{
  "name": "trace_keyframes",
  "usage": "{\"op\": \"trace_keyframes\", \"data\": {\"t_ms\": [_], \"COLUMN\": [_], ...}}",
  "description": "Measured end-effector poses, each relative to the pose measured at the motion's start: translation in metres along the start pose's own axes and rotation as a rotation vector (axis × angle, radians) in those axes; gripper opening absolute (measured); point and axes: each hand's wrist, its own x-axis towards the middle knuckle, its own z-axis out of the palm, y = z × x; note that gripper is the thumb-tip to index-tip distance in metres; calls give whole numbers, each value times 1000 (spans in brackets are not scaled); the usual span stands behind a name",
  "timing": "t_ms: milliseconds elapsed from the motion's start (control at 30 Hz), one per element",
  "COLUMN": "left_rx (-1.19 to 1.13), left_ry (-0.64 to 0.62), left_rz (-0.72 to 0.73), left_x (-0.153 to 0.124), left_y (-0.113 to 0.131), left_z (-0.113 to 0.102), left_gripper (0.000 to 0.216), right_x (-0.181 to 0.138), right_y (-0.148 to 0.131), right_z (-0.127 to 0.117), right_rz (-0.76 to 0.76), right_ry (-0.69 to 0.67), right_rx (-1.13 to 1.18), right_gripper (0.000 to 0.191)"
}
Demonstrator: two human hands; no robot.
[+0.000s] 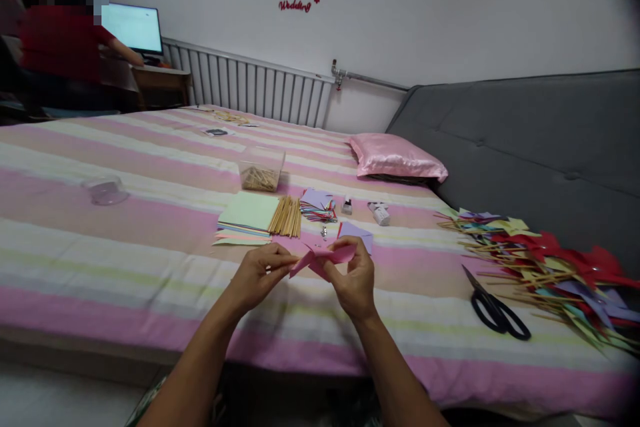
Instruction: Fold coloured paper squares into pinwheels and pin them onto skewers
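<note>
Between my two hands is a pink paper pinwheel piece (316, 257), cut and partly folded, held just above the bed. My left hand (261, 273) pinches its left corner between thumb and fingers. On the other side, my right hand (354, 277) grips the curled right part, its thumb near the centre. Just beyond lie a stack of coloured paper squares (249, 212), a row of wooden sticks (285, 217) and a pile of cut paper pieces (319, 203). Small metallic bits (324, 232) rest close behind the pink paper. A purple paper piece (356, 235) lies behind my right hand.
Black-handled scissors (495, 307) and a heap of finished pinwheels (555, 267) lie at the right. Farther back are a clear box of sticks (261, 170), a small bottle (347, 205) and a pink pillow (397, 155). A person in red (63, 47) sits near a monitor.
</note>
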Motion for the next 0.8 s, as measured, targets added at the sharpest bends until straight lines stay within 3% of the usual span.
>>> {"op": "trace_keyframes", "data": {"t_ms": [133,400,500,667,800], "left_rx": [16,168,160,127,115], "left_ry": [-50,-85,-53,-16,17], "left_rz": [-70,-231,-248,-275,-269], "left_x": [0,-2,-1,1,0], "left_y": [-1,-7,-6,-4,-1], "left_z": [0,-5,-4,-2,-1], "left_gripper": [23,28,28,28,30], "right_x": [4,15,16,17,15], "right_y": [12,17,17,21,21], "right_z": [-4,-12,-13,-15,-13], "right_rz": [148,423,466,465,442], "right_ry": [-12,114,179,282,292], "right_rx": [95,294,282,158,118], "right_gripper": [36,48,47,30,29]}}
